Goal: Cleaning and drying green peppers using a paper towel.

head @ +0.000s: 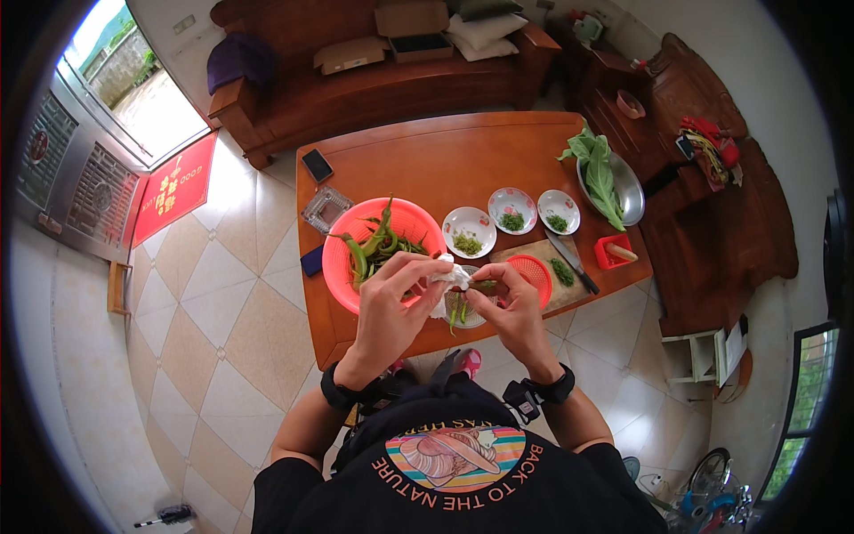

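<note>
My left hand pinches a crumpled white tissue above the table's near edge. Between the fingers of my right hand is a dark brownish-green pepper, its tip against the tissue. Below both hands sits a small pale basket with slim green peppers in it, partly hidden. A pink-red plastic colander full of long green peppers stands left of my left hand. Beyond my right hand, a small red basket rests on a wooden cutting board.
A kitchen knife lies across the board beside chopped greens. Behind are three plates, one a white plate, with chopped greens. A metal basin holds leafy greens. A glass ashtray and a phone lie left.
</note>
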The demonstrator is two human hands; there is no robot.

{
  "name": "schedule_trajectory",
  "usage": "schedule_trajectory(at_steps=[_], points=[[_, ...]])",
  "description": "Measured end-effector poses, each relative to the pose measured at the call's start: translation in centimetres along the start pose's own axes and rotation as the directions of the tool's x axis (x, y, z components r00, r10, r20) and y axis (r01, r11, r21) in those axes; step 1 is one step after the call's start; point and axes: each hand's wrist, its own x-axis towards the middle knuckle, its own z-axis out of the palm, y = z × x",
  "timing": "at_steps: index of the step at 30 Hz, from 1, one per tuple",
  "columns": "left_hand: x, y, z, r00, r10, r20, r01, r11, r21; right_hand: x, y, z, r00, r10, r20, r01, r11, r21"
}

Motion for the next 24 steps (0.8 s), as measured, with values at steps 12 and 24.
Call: schedule_trajectory(at_steps=[12,24], points=[[0.2,-3.6,-0.4,0.994,-0.091,-0.052,0.098,0.985,0.141,0.0,0.6,0.1,0.999,-0.027,-0.02,0.028,0.998,0.062],[0.3,-2.6,0.1,0.998,-0.046,0.032,0.047,0.998,-0.039,0.6,1.0,-0.2,0.998,0.04,0.053,-0.051,0.972,0.23]])
